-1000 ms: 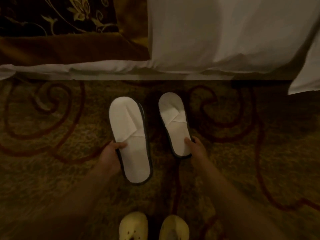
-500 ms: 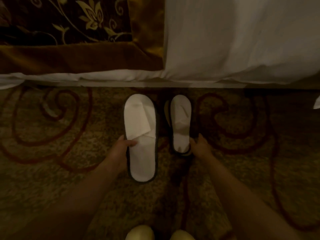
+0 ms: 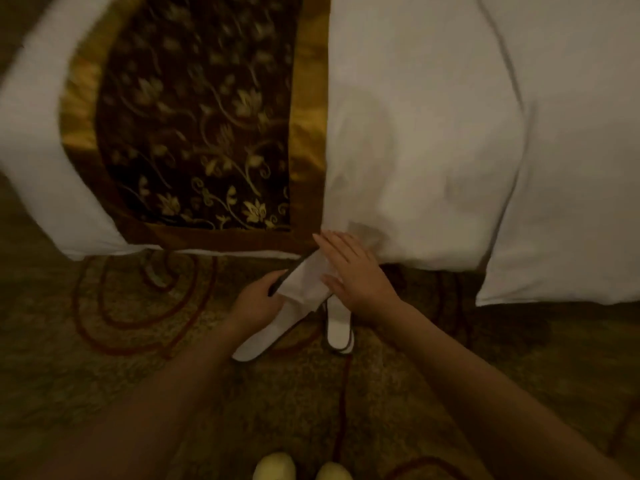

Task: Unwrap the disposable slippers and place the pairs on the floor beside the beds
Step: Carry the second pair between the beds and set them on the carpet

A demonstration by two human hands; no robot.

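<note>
White fabric disposable slipper tilted on patterned carpet floor, gripped at edge by left hand fingers. Right hand flat, fingers open, pressing its toe, likely shaping. Second white slipper beside, below white-sheeted bed.

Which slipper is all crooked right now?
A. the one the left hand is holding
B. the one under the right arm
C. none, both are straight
A: the left hand holds the left slipper slanted toward the bed, while the right slipper lies straight on the carpet.
</note>
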